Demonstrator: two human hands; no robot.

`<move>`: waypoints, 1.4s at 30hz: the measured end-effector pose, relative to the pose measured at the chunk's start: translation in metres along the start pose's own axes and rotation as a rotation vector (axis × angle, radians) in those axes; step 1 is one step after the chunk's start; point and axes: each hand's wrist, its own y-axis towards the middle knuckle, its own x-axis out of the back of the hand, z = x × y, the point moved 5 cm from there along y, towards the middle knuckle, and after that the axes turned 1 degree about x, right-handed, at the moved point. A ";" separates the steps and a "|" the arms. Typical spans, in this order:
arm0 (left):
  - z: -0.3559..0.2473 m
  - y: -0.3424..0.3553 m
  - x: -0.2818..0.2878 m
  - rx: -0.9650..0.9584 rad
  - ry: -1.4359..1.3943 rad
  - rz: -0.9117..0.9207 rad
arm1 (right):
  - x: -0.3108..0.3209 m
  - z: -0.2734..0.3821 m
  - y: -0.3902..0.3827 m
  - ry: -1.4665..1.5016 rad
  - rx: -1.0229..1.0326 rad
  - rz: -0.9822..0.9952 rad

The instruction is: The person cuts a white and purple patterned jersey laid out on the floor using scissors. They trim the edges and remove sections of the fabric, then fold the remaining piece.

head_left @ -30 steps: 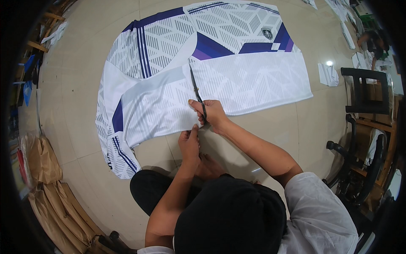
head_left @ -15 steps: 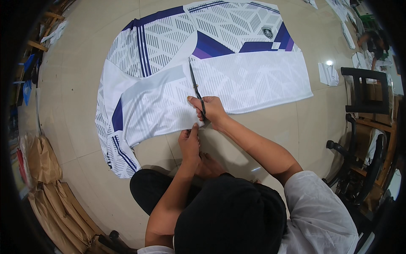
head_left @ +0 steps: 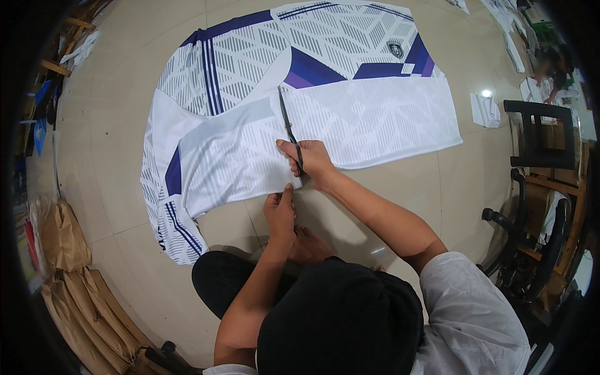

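The surroundings are suggesting a small garment workshop, with work being laid out on the floor. A white cloth garment with grey hatching and purple panels is spreading across glossy beige floor tiles, and long, dark scissors are resting over it in the person's bare right hand. Creased, brown, paper-like bundles are lying along the left side. Loose white pieces, apparently cloth or paper, are littering the far right, near a blurred second person in dark clothing. A black chair with an open rectangular back is standing by brown wooden framing.
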 end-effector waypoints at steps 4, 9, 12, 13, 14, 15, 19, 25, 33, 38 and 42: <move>0.000 0.000 0.000 0.015 0.002 0.000 | 0.000 0.003 0.004 -0.005 -0.008 -0.002; 0.000 0.000 0.000 0.016 -0.008 -0.001 | -0.001 0.001 0.006 -0.004 -0.001 0.001; 0.001 0.001 0.001 0.011 -0.005 -0.002 | -0.001 0.002 0.006 -0.007 -0.003 -0.006; 0.000 0.000 0.000 0.006 -0.005 -0.001 | -0.001 0.002 0.005 0.000 -0.001 -0.006; 0.000 0.000 0.000 0.002 -0.004 0.001 | -0.001 0.002 0.005 0.007 0.001 -0.006; -0.001 0.000 -0.001 0.004 -0.001 0.004 | -0.001 0.003 0.005 0.008 0.005 -0.006; -0.002 -0.002 -0.001 0.007 -0.003 0.012 | -0.002 0.006 0.006 0.011 0.011 -0.005; -0.004 -0.003 -0.002 0.014 -0.009 0.009 | -0.002 0.006 0.007 0.011 0.002 -0.005; -0.063 0.030 0.020 -0.100 -0.369 0.062 | 0.021 0.005 -0.036 0.023 -0.034 0.105; -0.167 0.079 0.072 -0.429 -0.519 -0.024 | 0.097 -0.030 -0.079 -0.403 0.230 -0.159; -0.173 0.077 0.047 -0.634 0.057 -0.085 | 0.138 -0.038 -0.098 -0.534 0.354 -0.394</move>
